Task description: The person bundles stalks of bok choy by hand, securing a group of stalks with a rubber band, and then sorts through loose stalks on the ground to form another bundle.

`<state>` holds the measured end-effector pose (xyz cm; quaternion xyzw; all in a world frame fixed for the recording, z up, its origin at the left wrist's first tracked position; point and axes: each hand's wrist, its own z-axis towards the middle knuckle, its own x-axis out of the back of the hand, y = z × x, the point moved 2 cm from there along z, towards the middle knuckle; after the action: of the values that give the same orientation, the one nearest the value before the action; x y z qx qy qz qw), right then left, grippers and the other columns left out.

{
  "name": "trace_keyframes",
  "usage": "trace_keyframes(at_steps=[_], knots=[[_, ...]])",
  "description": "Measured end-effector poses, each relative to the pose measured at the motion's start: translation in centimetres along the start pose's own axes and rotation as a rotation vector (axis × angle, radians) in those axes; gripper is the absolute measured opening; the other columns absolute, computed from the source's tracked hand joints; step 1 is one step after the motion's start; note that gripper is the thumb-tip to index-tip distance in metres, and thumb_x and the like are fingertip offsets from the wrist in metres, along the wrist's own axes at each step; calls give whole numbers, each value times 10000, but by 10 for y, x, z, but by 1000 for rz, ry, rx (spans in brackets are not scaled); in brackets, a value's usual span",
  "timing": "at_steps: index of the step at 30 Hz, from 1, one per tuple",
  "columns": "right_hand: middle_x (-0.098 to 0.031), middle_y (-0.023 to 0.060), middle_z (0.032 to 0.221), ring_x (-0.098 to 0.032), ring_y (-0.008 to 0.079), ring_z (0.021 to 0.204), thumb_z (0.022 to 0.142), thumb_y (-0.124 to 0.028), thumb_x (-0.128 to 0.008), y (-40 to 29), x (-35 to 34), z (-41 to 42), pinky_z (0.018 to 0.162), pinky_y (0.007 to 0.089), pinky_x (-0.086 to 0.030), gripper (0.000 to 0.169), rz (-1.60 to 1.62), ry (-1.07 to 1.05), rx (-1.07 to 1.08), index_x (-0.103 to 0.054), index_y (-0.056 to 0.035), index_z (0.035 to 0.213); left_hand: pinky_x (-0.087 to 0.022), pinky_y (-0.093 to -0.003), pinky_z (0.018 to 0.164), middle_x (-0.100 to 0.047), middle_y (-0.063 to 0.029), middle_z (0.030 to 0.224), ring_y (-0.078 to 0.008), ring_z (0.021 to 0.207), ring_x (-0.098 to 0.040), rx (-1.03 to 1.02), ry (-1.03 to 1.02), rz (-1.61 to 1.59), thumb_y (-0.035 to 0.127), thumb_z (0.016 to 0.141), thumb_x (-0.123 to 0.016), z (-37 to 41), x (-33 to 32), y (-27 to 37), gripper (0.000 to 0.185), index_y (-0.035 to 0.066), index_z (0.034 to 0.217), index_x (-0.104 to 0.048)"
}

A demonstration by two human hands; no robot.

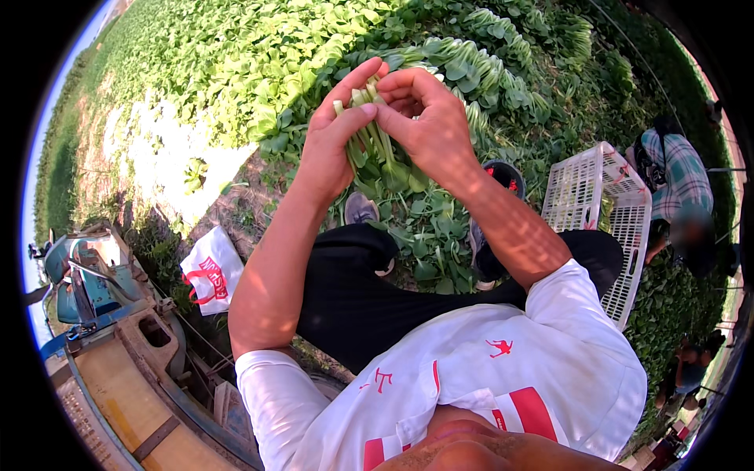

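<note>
A small bunch of leafy greens [377, 153] with pale stalks is raised in front of me, cut ends upward and leaves hanging down. My left hand [339, 132] is wrapped around the stalks from the left, its thumb lying across them. From the right, my right hand [427, 120] pinches at the stalks near their cut ends with thumb and curled fingers. Both thumb tips nearly meet there. The inner fingers are partly hidden. Loose leaves [424, 253] cover the ground below, between my shoes.
Rows of bundled greens [471, 65] lie ahead, beside growing plants [235, 65]. A white plastic crate [574, 188] and a dark bucket [505, 173] stand at right. A person in a plaid shirt [677, 171] bends beyond. Left are a white bag [215, 271] and a blue vehicle [94, 282].
</note>
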<state>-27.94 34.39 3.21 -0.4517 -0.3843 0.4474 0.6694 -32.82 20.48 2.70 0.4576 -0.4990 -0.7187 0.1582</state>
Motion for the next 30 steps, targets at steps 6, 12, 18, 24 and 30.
trace_keyframes(at_steps=[6,12,18,24,30], knots=[[-697,65,925,-660,138,806,841,-161,-764,-3,0,1,742,299,-558,351,-127,34,14,-626,-8,1125,-471,-348,1078,-581,-134,1388,-212,1243,-591,21,6,-13,12,979,-532,-2,-4,-2,500,0,1474,-462],[-691,63,943,-651,147,801,849,-154,-750,6,-1,1,745,304,-551,278,-40,56,0,-643,-17,1066,-517,-329,1011,-632,-123,1299,-189,1155,-632,-10,83,5,26,992,-523,-1,-3,-3,414,6,1406,-515],[-699,63,952,-645,157,778,842,-161,-751,1,2,0,742,319,-556,277,-297,48,120,-653,-29,1064,-536,-312,959,-645,-127,1248,-178,1076,-650,-40,118,181,53,1004,-526,-1,1,-6,423,12,1424,-496],[-725,64,952,-660,150,772,854,-165,-752,-4,3,-1,736,310,-560,247,-142,-6,-14,-679,-32,1049,-516,-325,1000,-633,-145,1312,-189,1137,-633,-119,101,150,58,1025,-511,-1,-5,-4,349,7,1369,-523],[-724,54,911,-681,152,798,876,-155,-753,-2,2,-3,751,299,-562,222,-56,15,35,-703,-18,1044,-518,-340,1014,-626,-154,1321,-205,1191,-618,-87,69,167,78,1037,-524,-3,2,-4,326,6,1355,-521]])
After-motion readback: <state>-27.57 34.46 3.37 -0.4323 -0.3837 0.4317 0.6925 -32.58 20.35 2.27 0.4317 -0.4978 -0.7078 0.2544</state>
